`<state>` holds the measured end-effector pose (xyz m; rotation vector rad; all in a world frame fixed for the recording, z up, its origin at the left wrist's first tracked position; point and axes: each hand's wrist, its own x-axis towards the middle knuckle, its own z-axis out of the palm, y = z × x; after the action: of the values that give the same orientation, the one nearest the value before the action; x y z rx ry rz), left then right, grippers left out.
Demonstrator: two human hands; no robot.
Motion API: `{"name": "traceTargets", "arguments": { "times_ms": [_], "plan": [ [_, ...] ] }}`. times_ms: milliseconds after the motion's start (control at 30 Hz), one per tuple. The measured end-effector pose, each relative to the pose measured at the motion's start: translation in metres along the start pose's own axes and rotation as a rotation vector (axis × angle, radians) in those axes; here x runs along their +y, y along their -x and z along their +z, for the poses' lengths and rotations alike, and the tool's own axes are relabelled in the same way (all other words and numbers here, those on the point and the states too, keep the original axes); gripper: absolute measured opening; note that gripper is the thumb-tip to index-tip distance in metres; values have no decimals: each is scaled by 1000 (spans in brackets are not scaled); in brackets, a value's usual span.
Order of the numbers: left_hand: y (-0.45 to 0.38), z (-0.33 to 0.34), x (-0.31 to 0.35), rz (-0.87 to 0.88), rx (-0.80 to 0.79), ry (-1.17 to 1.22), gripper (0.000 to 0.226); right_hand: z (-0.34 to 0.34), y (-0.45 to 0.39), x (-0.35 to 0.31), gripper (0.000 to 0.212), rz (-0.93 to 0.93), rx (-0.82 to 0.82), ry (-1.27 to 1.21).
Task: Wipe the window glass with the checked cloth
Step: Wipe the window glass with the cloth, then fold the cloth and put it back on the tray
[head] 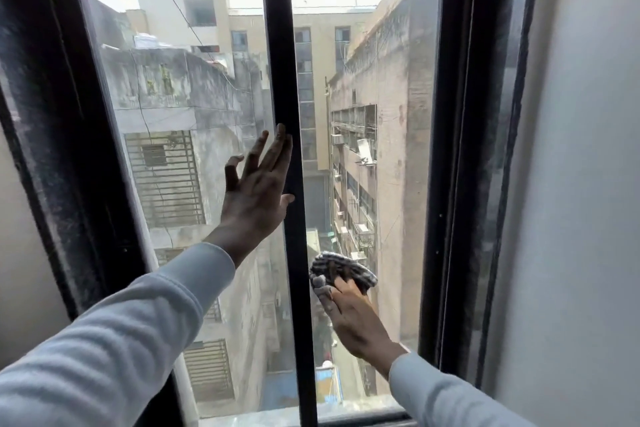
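Black window frame (62, 135) filling most of the view, dusty and scuffed, with a pale wall (585, 184) down the right edge of the frame. Two tall panes of window glass (398, 149) inside it, split by a black centre bar (287, 73) running top to bottom through the middle. Beyond the glass, weathered concrete buildings (180, 100) and a narrow alley far below.

Two arms in light grey sleeves (114, 340) reaching up from the lower corners. Left hand (256, 191) at mid-frame, flat and open, fingers spread and pointing up, palm toward the left pane; forefinger lying along the centre bar, thumb hooked against the bar's edge. Nothing held in it.

Right hand (353, 319) lower, right of centre, against the bottom half of the right pane. Fingers closed on the checked cloth (341, 270), pressing the bunched fabric toward the glass just right of the centre bar. Cloth dark and white in small checks, wadded into a rounded lump above the knuckles, one fold draped over the thumb side. Actual contact of cloth with glass not possible to confirm from this angle.

Faint haze and smears visible on both panes, heavier near the lower edge.
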<state>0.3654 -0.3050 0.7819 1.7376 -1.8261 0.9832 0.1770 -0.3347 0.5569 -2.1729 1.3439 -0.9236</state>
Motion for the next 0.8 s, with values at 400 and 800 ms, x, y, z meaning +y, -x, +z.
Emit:
{"name": "traceTargets", "arguments": {
  "times_ms": [400, 800],
  "plan": [
    [144, 19, 95, -552, -773, 1437, 76, -66, 118, -65, 59, 417, 107, -1401],
    [364, 68, 244, -610, -1254, 1546, 46, -11, 383, 65, 23, 941, 575, -1040]
  ]
}}
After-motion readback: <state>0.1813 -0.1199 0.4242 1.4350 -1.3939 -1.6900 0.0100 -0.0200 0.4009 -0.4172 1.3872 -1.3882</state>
